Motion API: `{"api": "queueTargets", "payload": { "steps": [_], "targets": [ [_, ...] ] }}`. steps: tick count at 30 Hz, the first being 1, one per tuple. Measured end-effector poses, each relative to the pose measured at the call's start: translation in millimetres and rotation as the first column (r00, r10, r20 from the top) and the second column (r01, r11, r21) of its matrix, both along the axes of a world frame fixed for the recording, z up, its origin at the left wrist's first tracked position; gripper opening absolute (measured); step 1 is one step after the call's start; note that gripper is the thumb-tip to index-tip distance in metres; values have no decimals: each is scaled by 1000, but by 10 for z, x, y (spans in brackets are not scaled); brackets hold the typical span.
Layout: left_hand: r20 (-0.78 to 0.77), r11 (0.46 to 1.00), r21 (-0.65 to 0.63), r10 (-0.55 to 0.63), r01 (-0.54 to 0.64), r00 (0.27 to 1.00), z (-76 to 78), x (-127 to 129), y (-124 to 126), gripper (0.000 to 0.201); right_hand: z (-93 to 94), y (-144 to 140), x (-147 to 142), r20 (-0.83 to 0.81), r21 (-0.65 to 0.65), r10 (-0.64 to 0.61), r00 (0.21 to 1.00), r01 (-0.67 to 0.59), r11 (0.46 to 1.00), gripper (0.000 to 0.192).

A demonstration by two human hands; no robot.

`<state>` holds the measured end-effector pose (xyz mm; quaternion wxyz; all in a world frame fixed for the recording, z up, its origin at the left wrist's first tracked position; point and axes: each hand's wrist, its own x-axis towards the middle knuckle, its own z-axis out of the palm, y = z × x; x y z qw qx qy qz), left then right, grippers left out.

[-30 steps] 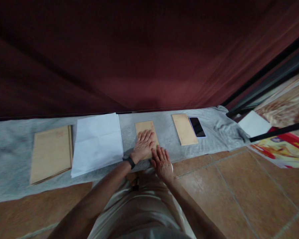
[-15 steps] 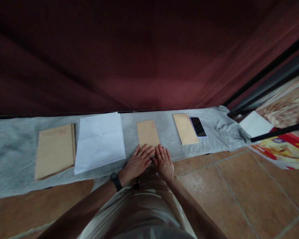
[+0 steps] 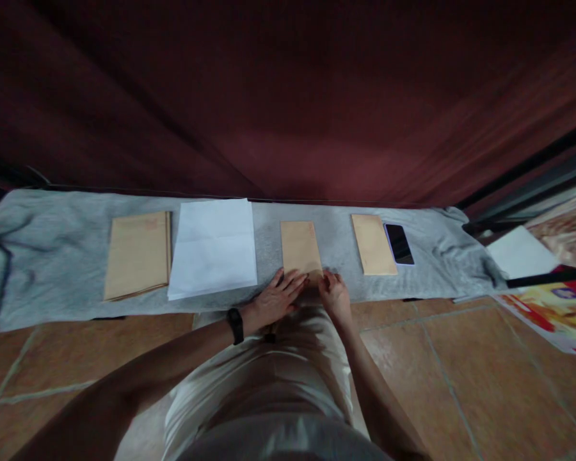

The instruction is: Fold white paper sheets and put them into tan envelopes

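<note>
A small brown paper envelope (image 3: 301,246) lies lengthwise before me on the grey cloth, with faint red print at its top right. My left hand (image 3: 279,299) rests on its near end, palm down and fingers stretched out. At the near right corner, my right hand (image 3: 335,296) has its fingers curled in and pinches the envelope's edge. The near edge of the envelope is partly hidden beneath the hands. A stack of white paper (image 3: 215,246) lies to the left, and another small brown envelope (image 3: 374,244) to the right.
Larger brown envelopes (image 3: 137,256) lie in a pile at the far left. A phone (image 3: 399,243) sits beside the right-hand envelope. Grey cloth (image 3: 62,256) covers the narrow surface, with a dark red curtain (image 3: 288,128) behind it. A colourful printed box (image 3: 557,307) is at the right.
My right hand has gone from lying flat on the envelope to curling its fingers at the right edge. My left hand stays flat. The view has shifted, so everything sits further right.
</note>
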<state>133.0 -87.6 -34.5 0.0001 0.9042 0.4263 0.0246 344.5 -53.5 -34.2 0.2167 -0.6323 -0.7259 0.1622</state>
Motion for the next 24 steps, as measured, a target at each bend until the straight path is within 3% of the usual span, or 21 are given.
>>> {"api": "queueTargets", "payload": {
  "steps": [5,11,17,21,24],
  "targets": [
    [-7,1000,28,-7,7,1000,-29,6,-3,77,39,119,27,-10,-142,-54,998,52,988,22],
    [5,999,41,-4,4,1000,-40,-3,-12,76,-35,199,87,-270,-240,-93,958,27,971,17],
    [73,1000,14,-2,1,997,-4,-10,-25,71,-127,127,101,-580,-413,-231,781,-38,910,27],
    [135,1000,-30,-3,7,991,34,-39,-47,71,-150,81,118,-664,-383,-266,698,-13,923,34],
    [265,996,-73,65,-47,962,18,-57,-62,68,-156,64,136,-715,-367,-292,635,15,930,38]
  ]
}}
